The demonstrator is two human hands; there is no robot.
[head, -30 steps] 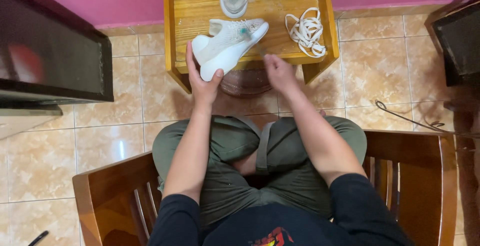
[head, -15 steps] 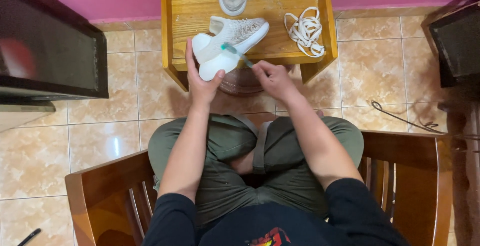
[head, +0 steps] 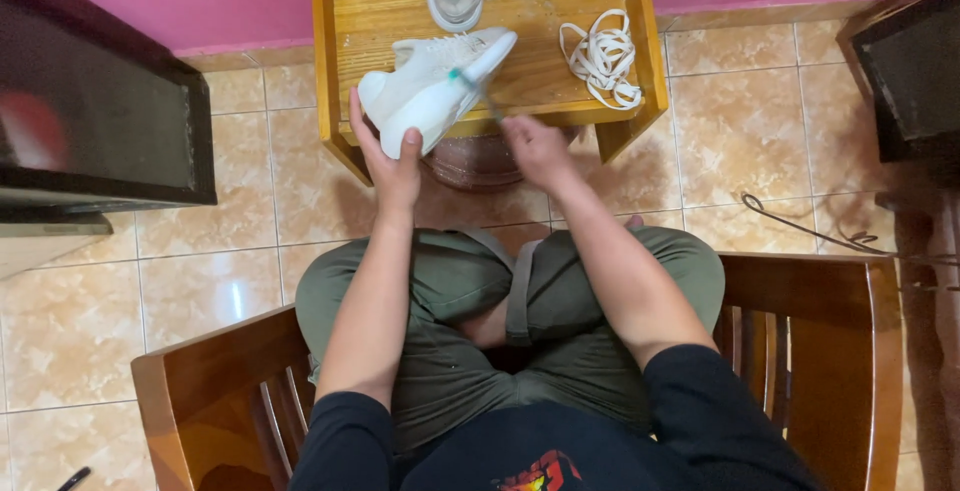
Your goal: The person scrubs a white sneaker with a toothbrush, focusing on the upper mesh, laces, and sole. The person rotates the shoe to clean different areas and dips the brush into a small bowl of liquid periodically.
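gripping white sneaker [head: 430, 91] heel in left hand [head: 388, 156] fingers, right hand [head: 535, 146] brushing sole

Home room, pink wall [head: 180, 1], beige tiled floor [head: 230, 251], wooden chair [head: 800, 351], small wooden table [head: 380, 1]

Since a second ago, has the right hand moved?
Yes. The right hand has gone from the table's front edge up toward the white shoe in the left hand, now putting a small brush to its sole.
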